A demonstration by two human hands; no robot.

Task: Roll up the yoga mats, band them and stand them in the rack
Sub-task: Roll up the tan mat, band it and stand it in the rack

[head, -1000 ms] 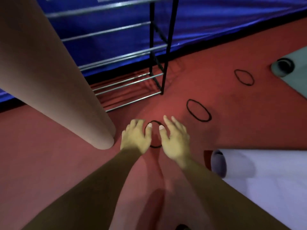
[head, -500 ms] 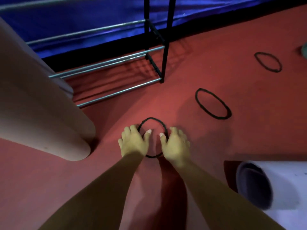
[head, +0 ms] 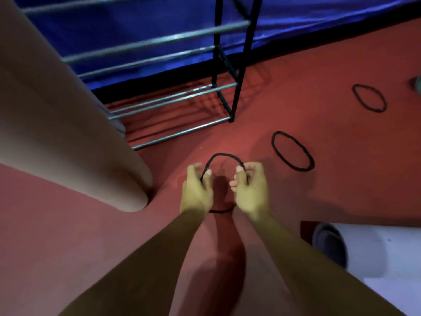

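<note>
A black elastic band (head: 224,155) is held between both hands just above the red floor. My left hand (head: 196,190) pinches its left side and my right hand (head: 250,190) grips its right side, so the far part of the loop arches up. A rolled beige yoga mat (head: 57,124) leans across the left, its end on the floor beside my left hand. A rolled white mat (head: 369,252) lies at the lower right. The metal rack (head: 227,71) stands behind.
Two more black bands lie on the red floor (head: 296,65), one close on the right (head: 292,151) and one farther right (head: 369,98). A blue padded wall (head: 296,17) runs behind the rack. A grey mat end (head: 418,84) shows at the right edge.
Both hands went from resting flat over the band on the floor to curling round its sides and lifting its far part. The view has moved closer.
</note>
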